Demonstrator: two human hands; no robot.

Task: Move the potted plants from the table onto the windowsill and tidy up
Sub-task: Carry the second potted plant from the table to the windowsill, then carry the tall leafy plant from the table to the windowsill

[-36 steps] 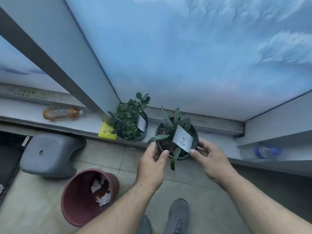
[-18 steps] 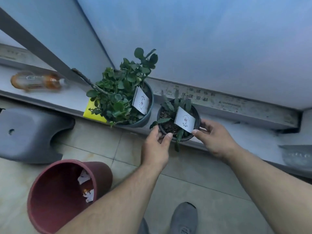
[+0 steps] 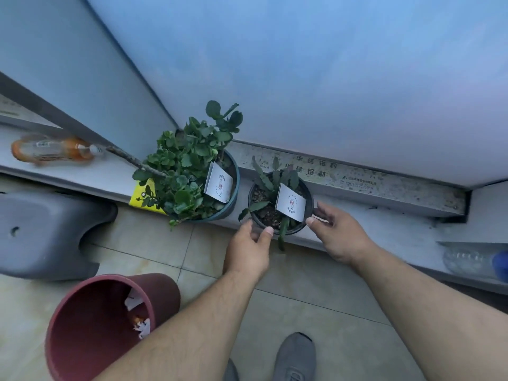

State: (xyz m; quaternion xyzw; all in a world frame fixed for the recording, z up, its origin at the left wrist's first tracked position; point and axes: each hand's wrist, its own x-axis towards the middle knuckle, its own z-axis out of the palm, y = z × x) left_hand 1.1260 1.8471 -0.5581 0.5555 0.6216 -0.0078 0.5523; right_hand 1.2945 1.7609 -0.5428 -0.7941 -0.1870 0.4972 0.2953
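Now set down at the windowsill [image 3: 384, 229] front edge, black pot [image 3: 280, 207] beside leafy pot [image 3: 220, 188]; loosened, fingers relaxed, left hand [image 3: 248, 248] and right hand [image 3: 339, 233] flanking its rim.

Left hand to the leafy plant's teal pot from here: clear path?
Probably yes. The left hand sits at the small black pot, and the teal pot stands just beside it on the windowsill, nothing between.

Small pot [image 3: 280, 210] on windowsill [image 3: 384, 224], right of leafy pot [image 3: 198, 182]; bin [image 3: 107, 325] on floor below.
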